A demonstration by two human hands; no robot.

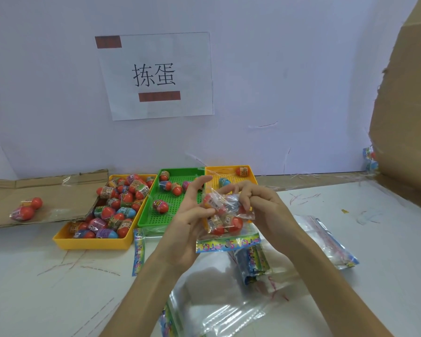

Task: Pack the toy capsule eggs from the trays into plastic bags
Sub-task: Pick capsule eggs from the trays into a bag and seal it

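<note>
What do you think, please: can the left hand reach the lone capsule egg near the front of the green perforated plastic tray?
Probably yes: the capsule egg lies uncovered in the green perforated plastic tray, just beside the left hand with nothing between, though that hand must first release the clear plastic bag.

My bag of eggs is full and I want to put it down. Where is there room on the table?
Bare table lies in front of the left yellow tray, and again on the right between the stacked bags and the cardboard box. Crowded: that tray, and the loose bags under your arms.
</note>
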